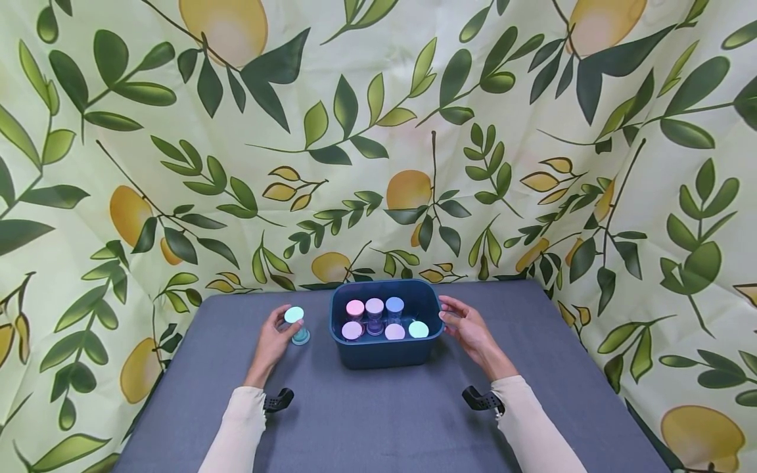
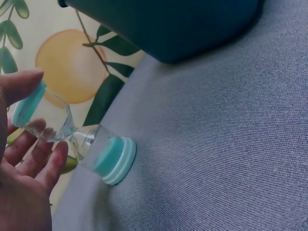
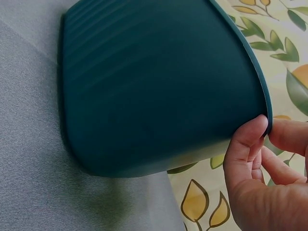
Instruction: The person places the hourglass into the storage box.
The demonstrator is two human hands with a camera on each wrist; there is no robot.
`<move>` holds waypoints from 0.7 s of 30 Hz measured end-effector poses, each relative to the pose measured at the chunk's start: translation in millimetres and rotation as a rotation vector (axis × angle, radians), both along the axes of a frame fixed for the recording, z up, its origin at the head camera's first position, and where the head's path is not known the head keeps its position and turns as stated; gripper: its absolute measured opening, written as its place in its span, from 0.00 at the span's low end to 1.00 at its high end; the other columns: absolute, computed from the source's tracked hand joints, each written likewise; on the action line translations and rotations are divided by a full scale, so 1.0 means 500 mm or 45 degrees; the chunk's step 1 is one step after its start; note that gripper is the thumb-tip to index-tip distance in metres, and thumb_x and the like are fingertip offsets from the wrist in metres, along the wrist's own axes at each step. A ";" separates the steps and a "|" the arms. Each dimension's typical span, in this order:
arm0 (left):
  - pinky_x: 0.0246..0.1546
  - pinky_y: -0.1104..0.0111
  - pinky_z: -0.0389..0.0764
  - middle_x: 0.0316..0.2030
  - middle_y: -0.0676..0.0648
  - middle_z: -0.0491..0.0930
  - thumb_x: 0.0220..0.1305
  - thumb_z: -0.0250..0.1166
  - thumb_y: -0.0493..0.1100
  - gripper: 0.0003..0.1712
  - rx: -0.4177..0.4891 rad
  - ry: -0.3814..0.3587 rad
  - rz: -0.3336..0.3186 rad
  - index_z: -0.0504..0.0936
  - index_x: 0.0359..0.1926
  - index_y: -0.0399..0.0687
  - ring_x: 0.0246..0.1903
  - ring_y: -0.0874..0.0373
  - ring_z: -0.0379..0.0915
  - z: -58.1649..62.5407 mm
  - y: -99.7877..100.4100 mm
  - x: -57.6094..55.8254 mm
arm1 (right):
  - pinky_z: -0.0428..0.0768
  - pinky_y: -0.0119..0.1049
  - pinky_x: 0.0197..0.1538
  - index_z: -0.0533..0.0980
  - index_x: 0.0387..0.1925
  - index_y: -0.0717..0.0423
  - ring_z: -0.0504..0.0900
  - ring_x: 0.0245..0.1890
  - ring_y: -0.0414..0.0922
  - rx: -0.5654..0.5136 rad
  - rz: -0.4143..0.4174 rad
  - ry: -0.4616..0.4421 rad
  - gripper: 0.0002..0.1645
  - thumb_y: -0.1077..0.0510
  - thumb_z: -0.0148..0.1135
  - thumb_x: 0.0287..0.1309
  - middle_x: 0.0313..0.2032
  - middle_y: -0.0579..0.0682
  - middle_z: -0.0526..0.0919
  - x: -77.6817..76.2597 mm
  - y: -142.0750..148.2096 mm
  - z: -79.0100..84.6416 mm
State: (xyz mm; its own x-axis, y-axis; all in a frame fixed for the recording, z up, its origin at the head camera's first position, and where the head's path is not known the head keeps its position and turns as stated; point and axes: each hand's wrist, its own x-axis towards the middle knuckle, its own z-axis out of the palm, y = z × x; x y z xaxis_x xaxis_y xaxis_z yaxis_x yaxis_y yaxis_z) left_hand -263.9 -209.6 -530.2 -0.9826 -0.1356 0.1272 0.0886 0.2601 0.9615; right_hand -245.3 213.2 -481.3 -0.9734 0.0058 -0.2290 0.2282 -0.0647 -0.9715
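Note:
A small hourglass (image 2: 72,130) with teal caps and clear glass is held by my left hand (image 1: 272,343), thumb and fingers round its upper end. Its lower cap (image 2: 118,161) is at the cloth or just above it; I cannot tell which. To its right stands a dark blue bin (image 1: 383,356) with several hourglasses upright inside. Their caps include a pink one (image 1: 355,308), a blue one (image 1: 394,304) and a mint one (image 1: 418,329). My right hand (image 1: 471,334) pinches the bin's rim (image 3: 267,103) at its right end between thumb and index finger.
A grey-blue cloth (image 1: 367,420) covers the table. Behind and at both sides hangs a curtain (image 1: 355,217) with printed lemons and leaves, close to the bin's back. Black wrist bands (image 1: 278,399) sit on both arms.

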 end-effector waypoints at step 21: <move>0.49 0.84 0.72 0.62 0.31 0.71 0.63 0.66 0.35 0.32 -0.010 0.042 0.011 0.67 0.66 0.32 0.61 0.48 0.67 0.039 -0.010 0.033 | 0.77 0.37 0.50 0.68 0.67 0.53 0.75 0.46 0.43 -0.003 0.019 0.025 0.27 0.62 0.55 0.68 0.51 0.49 0.72 0.005 0.000 -0.001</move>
State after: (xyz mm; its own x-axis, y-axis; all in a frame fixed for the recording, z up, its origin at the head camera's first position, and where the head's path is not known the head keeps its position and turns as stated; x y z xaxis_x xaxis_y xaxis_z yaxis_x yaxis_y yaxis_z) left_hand -247.3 -214.7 -510.6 -0.9766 -0.1427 0.1608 0.1181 0.2685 0.9560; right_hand -242.8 213.3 -481.7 -0.9776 -0.0093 -0.2100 0.2102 -0.0640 -0.9756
